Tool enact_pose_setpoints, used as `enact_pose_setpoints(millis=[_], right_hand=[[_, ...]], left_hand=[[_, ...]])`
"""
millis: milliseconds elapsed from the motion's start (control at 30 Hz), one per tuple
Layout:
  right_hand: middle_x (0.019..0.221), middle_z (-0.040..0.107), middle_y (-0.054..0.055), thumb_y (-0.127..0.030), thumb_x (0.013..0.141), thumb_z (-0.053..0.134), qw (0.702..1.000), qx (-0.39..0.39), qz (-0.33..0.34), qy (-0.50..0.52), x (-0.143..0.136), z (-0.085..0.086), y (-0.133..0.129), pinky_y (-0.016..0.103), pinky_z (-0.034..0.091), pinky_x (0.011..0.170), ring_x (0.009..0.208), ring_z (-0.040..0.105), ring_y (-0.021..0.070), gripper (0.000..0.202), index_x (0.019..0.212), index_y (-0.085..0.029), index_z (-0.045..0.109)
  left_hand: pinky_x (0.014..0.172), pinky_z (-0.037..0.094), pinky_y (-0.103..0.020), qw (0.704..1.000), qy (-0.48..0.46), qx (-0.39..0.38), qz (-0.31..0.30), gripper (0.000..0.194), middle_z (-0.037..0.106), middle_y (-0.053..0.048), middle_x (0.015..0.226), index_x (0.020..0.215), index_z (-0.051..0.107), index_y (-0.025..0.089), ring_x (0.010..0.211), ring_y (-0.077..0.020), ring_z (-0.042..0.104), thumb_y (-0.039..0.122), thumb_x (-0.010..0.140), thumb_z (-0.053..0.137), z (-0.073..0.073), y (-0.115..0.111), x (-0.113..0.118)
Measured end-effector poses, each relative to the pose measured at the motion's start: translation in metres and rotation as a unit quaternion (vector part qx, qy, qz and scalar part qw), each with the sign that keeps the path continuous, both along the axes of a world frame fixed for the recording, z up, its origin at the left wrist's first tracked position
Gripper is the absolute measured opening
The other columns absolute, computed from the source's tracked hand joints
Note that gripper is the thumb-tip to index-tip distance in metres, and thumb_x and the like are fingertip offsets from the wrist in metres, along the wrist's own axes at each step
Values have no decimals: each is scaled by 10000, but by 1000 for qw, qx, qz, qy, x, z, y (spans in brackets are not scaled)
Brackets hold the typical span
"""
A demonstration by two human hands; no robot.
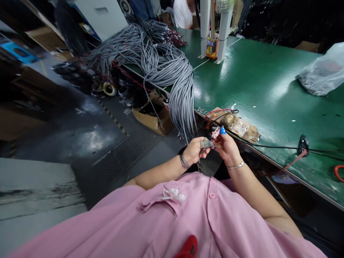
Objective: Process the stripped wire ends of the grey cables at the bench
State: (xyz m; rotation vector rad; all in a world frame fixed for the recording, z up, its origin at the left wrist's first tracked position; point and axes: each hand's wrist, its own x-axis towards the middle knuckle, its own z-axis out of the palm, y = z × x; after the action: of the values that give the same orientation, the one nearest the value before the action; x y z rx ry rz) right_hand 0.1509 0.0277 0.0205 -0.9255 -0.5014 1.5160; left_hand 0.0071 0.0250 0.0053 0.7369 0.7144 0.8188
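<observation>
Wires (215, 146), fine, likely light, limp and best taken bunched, lie beside the green surface (268, 79), between left hand (194, 149), pinching them, and right hand (229, 147), closed on small pink piece (215, 133).

The counter (268, 75) is coloured glossy green and crossed by pale lines. Over its left edge, plain grey is shown by the cables (182, 100), with dark red at the wire tips (176, 37). By its near edge, pink is seen on a small piece (215, 132), red on the fine wires (215, 146), and blue on a fingertip cover (223, 130). The shirt (172, 222) is coloured plain pink; the floor tape (114, 118) is striped yellow and black.
</observation>
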Motion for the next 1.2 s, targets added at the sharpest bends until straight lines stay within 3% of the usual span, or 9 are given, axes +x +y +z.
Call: enact_pose_setpoints(millis=[300, 533, 700, 833, 1200], right_hand=[[697, 658, -8, -685, 757, 570, 998, -52, 30, 23, 4, 3, -2, 268, 506, 534, 559, 570, 117, 484, 807, -206, 621], [685, 635, -13, -459, 771, 692, 1000, -5, 1, -29, 4, 5, -3, 227, 499, 538, 572, 545, 94, 283, 791, -183, 638], [703, 640, -1, -527, 805, 633, 999, 31, 24, -22, 5, 2, -3, 229, 492, 527, 570, 533, 97, 345, 831, -183, 647], [749, 671, 13, -560, 808, 615, 999, 52, 3, 0, 3, -7, 2, 227, 487, 526, 590, 560, 103, 372, 819, -190, 647], [702, 648, -9, -607, 719, 688, 999, 13, -23, 36, -4, -9, 12, 224, 477, 538, 569, 541, 92, 415, 773, -198, 640]], left_hand=[[308, 265, -163, 999, -9, 13, 40, 226, 573, 11, 514, 742, 570, 146, 329, -65, 444, 330, 696, 693, 6, -14, -3], [326, 272, -169, 995, -32, 0, 91, 193, 576, 14, 541, 760, 573, 152, 354, -67, 454, 312, 707, 668, 13, -24, 5], [344, 276, -171, 990, -60, -40, 117, 188, 578, 10, 538, 767, 561, 162, 381, -73, 455, 278, 674, 676, 11, -21, 10], [352, 268, -169, 989, -75, -59, 116, 191, 583, 6, 549, 769, 557, 161, 395, -71, 461, 255, 660, 682, 11, -19, 10], [361, 248, -177, 991, -55, -75, 94, 211, 574, 7, 558, 795, 539, 169, 398, -76, 462, 267, 661, 668, 2, -18, 15]])
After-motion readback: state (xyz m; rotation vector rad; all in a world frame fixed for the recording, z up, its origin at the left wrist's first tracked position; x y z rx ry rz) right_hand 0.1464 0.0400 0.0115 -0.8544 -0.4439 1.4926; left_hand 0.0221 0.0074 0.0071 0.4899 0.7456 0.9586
